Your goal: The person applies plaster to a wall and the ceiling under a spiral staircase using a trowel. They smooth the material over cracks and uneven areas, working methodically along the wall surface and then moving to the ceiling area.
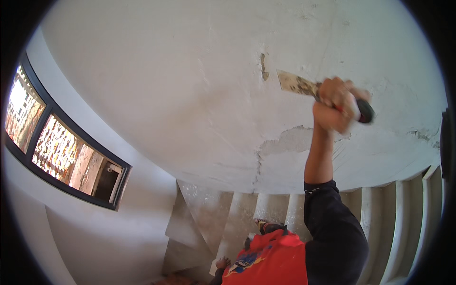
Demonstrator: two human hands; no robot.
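Observation:
My right hand (339,104) is raised in front of the wall and closed around the dark handle of a putty knife (298,84). The hand is slightly smeared by motion. The knife's flat blade is stained with brown and points left. Just left of its tip, a narrow chipped patch (264,67) shows in the pale plaster wall (190,95). Below the knife, a larger rough grey patch (287,141) spreads across the wall. Low down, my left hand (223,262) hangs beside my red shirt, small in view, its fingers loosely apart with nothing visible in them.
Concrete stairs (235,213) run along the foot of the wall, spotted with white specks on the left and climbing to the right. A dark-framed window (80,142) is set in the left wall. Another rough spot (422,135) marks the wall at far right.

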